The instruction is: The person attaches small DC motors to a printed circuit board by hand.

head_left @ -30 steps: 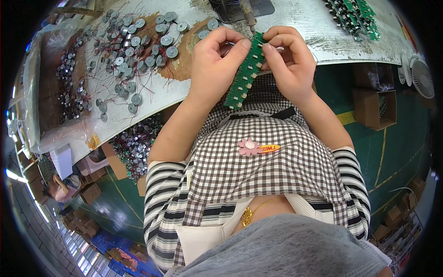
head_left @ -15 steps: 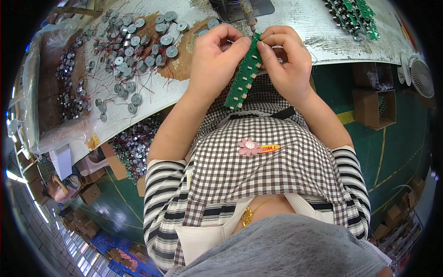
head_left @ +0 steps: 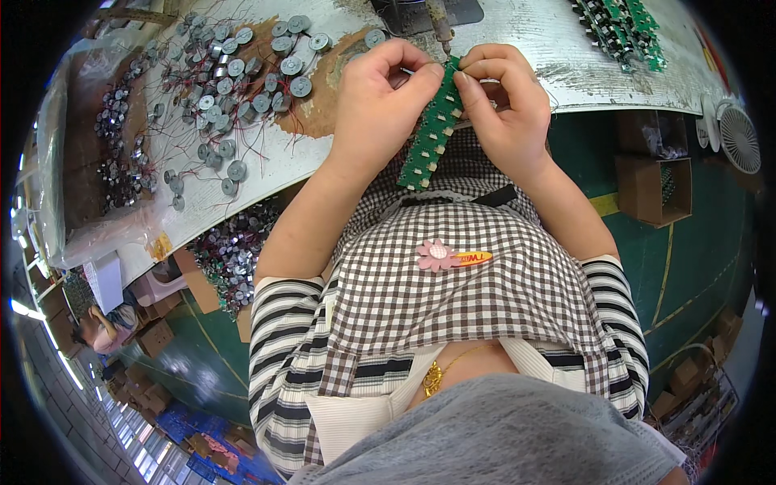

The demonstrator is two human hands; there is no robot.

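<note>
l hand (head_left: 378, 101) pinching green pcb (head_left: 432, 133), r hand (head_left: 511, 117) at top end, grip unclear

Electronics workshop: soldering iron (head_left: 438, 21), circuit boards (head_left: 435, 129)

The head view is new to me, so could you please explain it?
It comes from a fisheye camera on a person's head, looking down, so straight edges bend. There is no robot: the person's bare left hand holds a green circuit board strip, and the right hand is at its upper end, close to what looks like a soldering iron. On the white worktable, small round motors with red wires lie to the left, and more green circuit boards at the upper right.
</note>
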